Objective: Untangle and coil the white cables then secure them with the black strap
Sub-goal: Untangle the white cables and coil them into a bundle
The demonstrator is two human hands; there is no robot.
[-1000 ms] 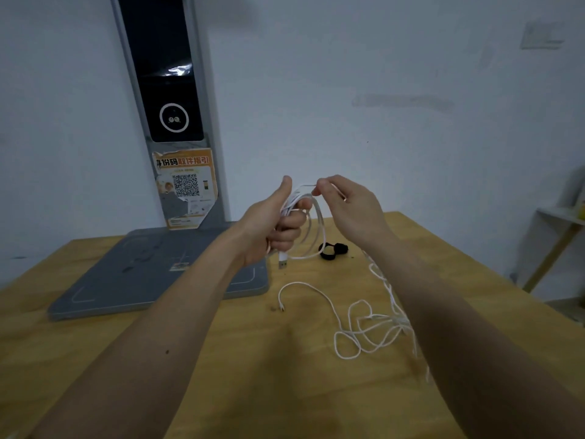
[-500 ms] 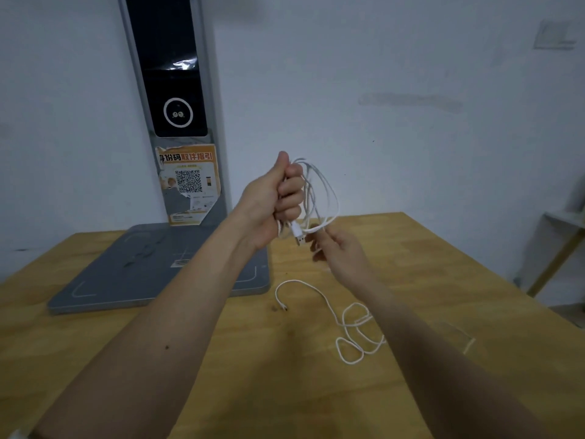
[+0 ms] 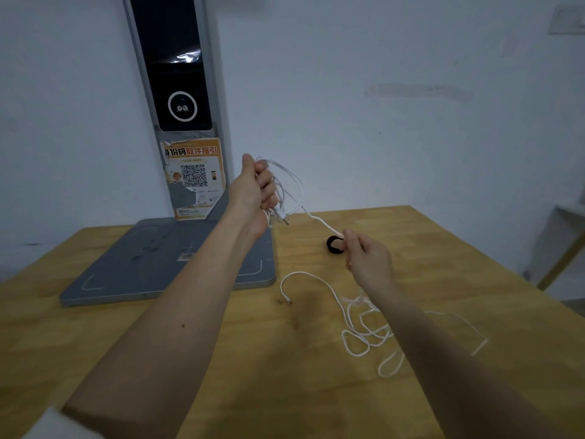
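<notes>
My left hand [image 3: 258,194] is raised above the table and grips a bundle of white cable loops [image 3: 289,188], with a plug end dangling below the fist. From the bundle one strand runs down and right to my right hand [image 3: 367,258], which pinches it low over the table. The black strap [image 3: 335,245] lies curled on the wood just left of my right fingers. More tangled white cable [image 3: 361,331] lies loose on the table under my right forearm, one free end curving left.
The wooden table [image 3: 253,375] carries a grey flat base [image 3: 152,264] with an upright column [image 3: 180,90] bearing a screen and an orange QR sticker. A white wall stands behind. At the far right a shelf [image 3: 566,213] is partly visible.
My right hand slid down and right along the strand, away from the bundle, uncovering the black strap. My left hand stayed raised with the coils.
</notes>
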